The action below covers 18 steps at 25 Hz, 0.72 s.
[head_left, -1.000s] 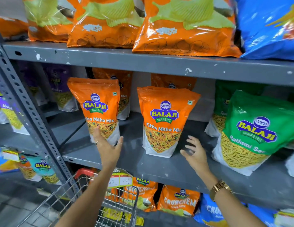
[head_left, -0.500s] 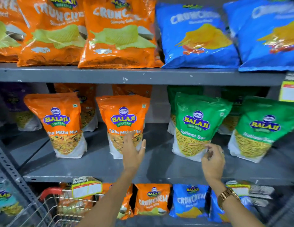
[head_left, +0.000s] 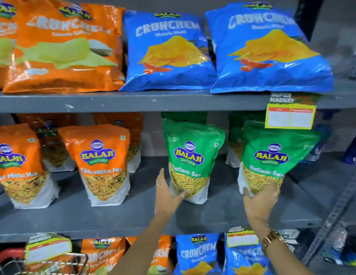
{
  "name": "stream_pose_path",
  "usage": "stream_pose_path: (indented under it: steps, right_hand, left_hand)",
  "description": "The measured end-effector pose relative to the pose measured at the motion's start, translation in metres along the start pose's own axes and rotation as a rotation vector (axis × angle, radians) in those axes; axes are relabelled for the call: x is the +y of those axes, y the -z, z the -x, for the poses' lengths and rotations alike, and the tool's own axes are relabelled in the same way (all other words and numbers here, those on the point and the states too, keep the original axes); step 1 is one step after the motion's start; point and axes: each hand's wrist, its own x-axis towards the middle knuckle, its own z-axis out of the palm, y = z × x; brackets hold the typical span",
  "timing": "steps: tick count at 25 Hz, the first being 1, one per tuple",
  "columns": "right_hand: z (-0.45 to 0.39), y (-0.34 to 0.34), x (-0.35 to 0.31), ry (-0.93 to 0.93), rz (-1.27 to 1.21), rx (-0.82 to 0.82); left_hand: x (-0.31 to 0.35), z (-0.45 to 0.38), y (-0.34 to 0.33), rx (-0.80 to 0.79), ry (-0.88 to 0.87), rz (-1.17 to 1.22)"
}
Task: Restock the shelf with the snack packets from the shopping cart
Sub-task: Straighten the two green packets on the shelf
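Two green Balaji Ratlami Sev packets stand upright on the middle shelf (head_left: 113, 217). My left hand (head_left: 166, 195) lies with spread fingers against the lower left side of the left green packet (head_left: 193, 155), thumb touching its bottom front. My right hand (head_left: 259, 199) grips the bottom of the right green packet (head_left: 276, 155), fingers curled over its front. More green packets stand behind both. The wire shopping cart (head_left: 54, 262) shows at the bottom left; its contents are hidden.
Orange Tikha Mitha Mix packets (head_left: 101, 161) stand left of the green ones. Orange (head_left: 64, 48) and blue Crunchem bags (head_left: 169, 50) fill the top shelf, more sit below. A yellow price tag (head_left: 290, 116) hangs from the upper shelf edge. A perforated upright (head_left: 336, 211) stands at right.
The view has swung right. My left hand left the orange packet for the left green one. My right hand moved from that packet to the right green one.
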Motion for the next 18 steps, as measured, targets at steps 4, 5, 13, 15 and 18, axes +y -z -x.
stream_pose_path:
  steps: [4,5,13,15,18]
  right_hand:
    - [-0.023,-0.008,0.023,-0.147,-0.055,-0.012]
    - [-0.029,-0.012,0.028,-0.155,-0.050,-0.014]
    - [-0.042,-0.018,0.064,0.000,-0.051,-0.079]
    - [-0.044,-0.015,0.069,0.035,-0.092,-0.102]
    - [-0.047,-0.012,0.073,0.058,-0.131,-0.120]
  left_hand:
    - [-0.021,-0.012,-0.040,0.015,0.133,-0.014]
    - [-0.025,-0.012,-0.048,0.029,0.166,-0.039]
    - [-0.027,-0.005,-0.079,0.254,0.221,-0.133]
    - [-0.024,-0.002,-0.086,0.302,0.234,-0.159]
    - [-0.023,-0.002,-0.095,0.337,0.236,-0.205]
